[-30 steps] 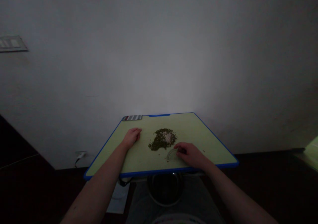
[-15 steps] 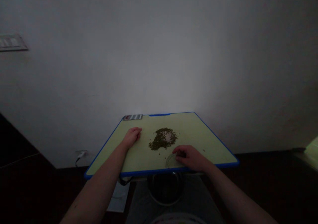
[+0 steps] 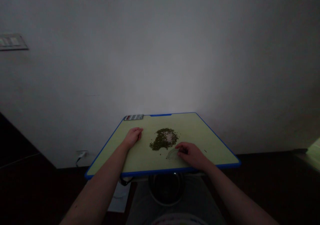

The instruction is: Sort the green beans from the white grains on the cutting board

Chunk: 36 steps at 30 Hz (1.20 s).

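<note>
Setting: apparently a room in a home, dimly lit. Evidence: plain painted wall [image 3: 160, 52] with a switch plate [image 3: 12, 42] high on the left; wall socket [image 3: 81, 154] low down with a white plug and cord in it; dark, smooth floor [image 3: 22, 185]. Small blue-edged table [image 3: 192, 128] carries a blister pack of tablets [image 3: 133, 117]; steel bowl [image 3: 166, 190] just below. No lab or shop fittings seen.

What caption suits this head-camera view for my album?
Right hand at a clear round dish beside small green seeds on a pale green, blue-edged board, left hand resting nearby.
</note>
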Each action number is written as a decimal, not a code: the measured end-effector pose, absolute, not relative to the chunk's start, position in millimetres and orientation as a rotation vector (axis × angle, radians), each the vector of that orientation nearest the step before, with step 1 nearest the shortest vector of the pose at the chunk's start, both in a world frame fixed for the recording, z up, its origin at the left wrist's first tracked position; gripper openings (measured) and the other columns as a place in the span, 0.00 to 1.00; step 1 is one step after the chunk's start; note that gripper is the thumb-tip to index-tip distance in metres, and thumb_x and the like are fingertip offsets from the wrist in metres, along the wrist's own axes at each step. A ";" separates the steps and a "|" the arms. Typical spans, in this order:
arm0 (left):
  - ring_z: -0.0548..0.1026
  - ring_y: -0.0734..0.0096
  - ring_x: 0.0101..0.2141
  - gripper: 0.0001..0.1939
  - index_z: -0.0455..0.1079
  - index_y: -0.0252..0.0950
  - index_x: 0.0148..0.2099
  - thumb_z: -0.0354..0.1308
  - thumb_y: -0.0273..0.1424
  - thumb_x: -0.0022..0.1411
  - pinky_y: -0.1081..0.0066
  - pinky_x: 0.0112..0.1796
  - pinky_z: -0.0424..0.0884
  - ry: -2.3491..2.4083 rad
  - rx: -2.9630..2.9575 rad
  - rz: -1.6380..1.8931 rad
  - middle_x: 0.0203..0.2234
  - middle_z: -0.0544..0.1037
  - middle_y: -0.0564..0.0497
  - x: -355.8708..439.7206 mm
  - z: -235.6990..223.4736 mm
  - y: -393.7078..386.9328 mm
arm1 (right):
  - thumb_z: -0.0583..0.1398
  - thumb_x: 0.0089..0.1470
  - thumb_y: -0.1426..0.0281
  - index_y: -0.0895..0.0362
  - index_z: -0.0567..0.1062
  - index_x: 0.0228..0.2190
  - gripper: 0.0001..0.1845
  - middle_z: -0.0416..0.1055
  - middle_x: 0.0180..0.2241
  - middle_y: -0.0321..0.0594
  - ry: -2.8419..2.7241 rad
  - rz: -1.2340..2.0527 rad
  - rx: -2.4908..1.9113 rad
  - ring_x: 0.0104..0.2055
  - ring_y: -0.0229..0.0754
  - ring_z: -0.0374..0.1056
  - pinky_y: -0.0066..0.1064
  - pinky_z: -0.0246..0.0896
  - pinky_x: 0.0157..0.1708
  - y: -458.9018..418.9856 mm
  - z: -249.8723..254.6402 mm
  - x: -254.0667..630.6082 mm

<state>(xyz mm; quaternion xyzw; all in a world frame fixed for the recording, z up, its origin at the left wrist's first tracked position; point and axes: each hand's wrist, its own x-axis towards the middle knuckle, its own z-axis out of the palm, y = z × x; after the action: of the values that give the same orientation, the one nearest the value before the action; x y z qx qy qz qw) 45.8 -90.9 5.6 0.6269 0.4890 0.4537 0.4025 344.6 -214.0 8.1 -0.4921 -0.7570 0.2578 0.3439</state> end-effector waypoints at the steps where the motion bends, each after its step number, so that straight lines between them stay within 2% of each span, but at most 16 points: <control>1: 0.57 0.78 0.14 0.18 0.57 0.37 0.17 0.51 0.41 0.51 0.73 0.19 0.53 1.232 1.582 1.143 0.09 0.60 0.57 45.5 4.9 -90.1 | 0.56 0.45 0.72 0.57 0.73 0.36 0.13 0.67 0.23 0.34 -1.949 0.641 -1.299 0.25 0.35 0.62 0.26 0.55 0.26 -212.0 7.9 344.2; 6: 0.56 0.78 0.14 0.19 0.57 0.36 0.17 0.51 0.42 0.52 0.73 0.19 0.53 1.236 1.585 1.145 0.09 0.60 0.57 44.8 3.2 -88.2 | 0.55 0.46 0.72 0.57 0.73 0.37 0.14 0.69 0.24 0.35 -1.954 0.545 -1.338 0.26 0.36 0.64 0.27 0.56 0.28 -204.0 8.5 339.3; 16: 0.57 0.78 0.14 0.19 0.57 0.36 0.17 0.50 0.42 0.52 0.73 0.20 0.55 1.312 1.653 1.141 0.09 0.60 0.57 45.6 7.5 -92.6 | 0.57 0.46 0.72 0.57 0.73 0.37 0.13 0.69 0.25 0.35 -2.109 0.676 -1.223 0.27 0.36 0.63 0.26 0.56 0.28 -206.5 7.6 334.2; 24: 0.56 0.79 0.13 0.18 0.57 0.36 0.17 0.51 0.41 0.52 0.73 0.19 0.52 1.296 1.599 1.137 0.08 0.60 0.57 47.9 10.4 -95.5 | 0.57 0.46 0.73 0.57 0.74 0.37 0.13 0.70 0.27 0.37 -2.105 0.741 -1.205 0.29 0.36 0.64 0.26 0.57 0.29 -210.7 13.0 326.1; 36: 0.56 0.78 0.13 0.17 0.57 0.36 0.17 0.52 0.40 0.51 0.73 0.19 0.53 1.261 1.564 1.146 0.08 0.60 0.57 49.5 11.3 -94.6 | 0.57 0.46 0.72 0.57 0.73 0.36 0.12 0.68 0.24 0.35 -2.137 0.814 -1.127 0.27 0.34 0.63 0.24 0.56 0.26 -213.6 13.6 310.1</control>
<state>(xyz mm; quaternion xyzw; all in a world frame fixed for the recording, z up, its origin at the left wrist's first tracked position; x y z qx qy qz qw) 49.5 -94.6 11.3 0.6191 0.4989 0.4537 0.4025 310.1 -213.6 13.6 -0.4229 -0.8017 0.3053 0.2920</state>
